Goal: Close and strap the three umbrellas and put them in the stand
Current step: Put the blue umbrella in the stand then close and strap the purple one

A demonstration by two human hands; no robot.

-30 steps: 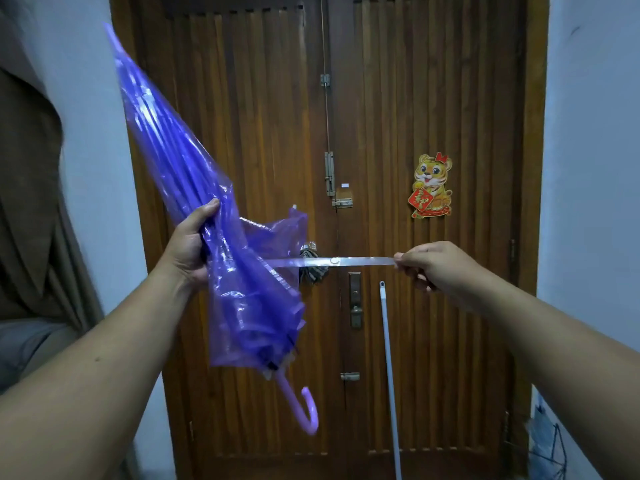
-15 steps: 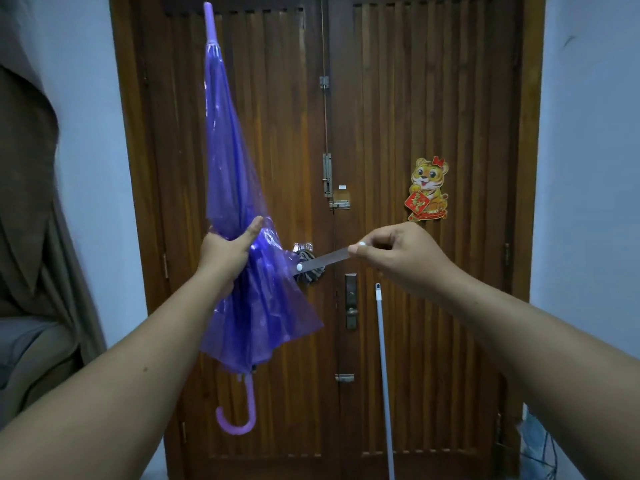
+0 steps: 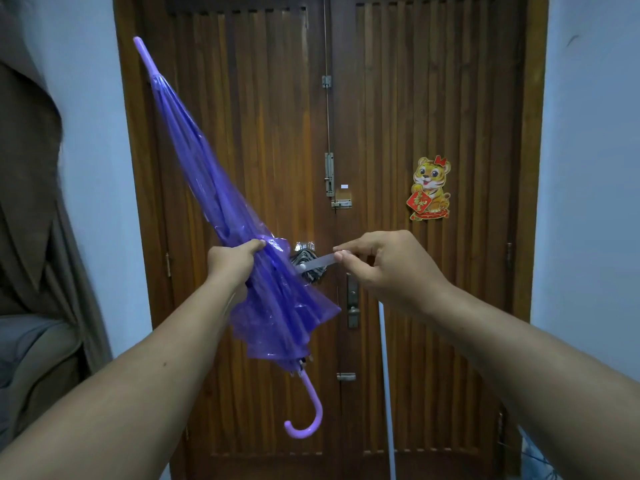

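A folded translucent purple umbrella (image 3: 211,188) is held tip up and tilted to the upper left, its hooked handle (image 3: 306,415) hanging at the bottom. My left hand (image 3: 233,263) grips the gathered canopy around its middle. My right hand (image 3: 384,268) pinches the end of the umbrella's pale strap (image 3: 318,262) and holds it out to the right of the canopy. The lower canopy folds still flare loosely below my left hand. No other umbrella is clearly seen.
A brown wooden double door (image 3: 398,133) fills the view, with a tiger sticker (image 3: 430,188) and a lock plate (image 3: 352,299). A thin white pole (image 3: 388,393) leans on the door. A brown curtain (image 3: 31,202) hangs left. A wire object (image 3: 540,459) sits at bottom right.
The umbrella swung from tilted to upright and back to a leftward tilt. My right hand brought the strap closer to the canopy, so the strap's free length looks shorter.
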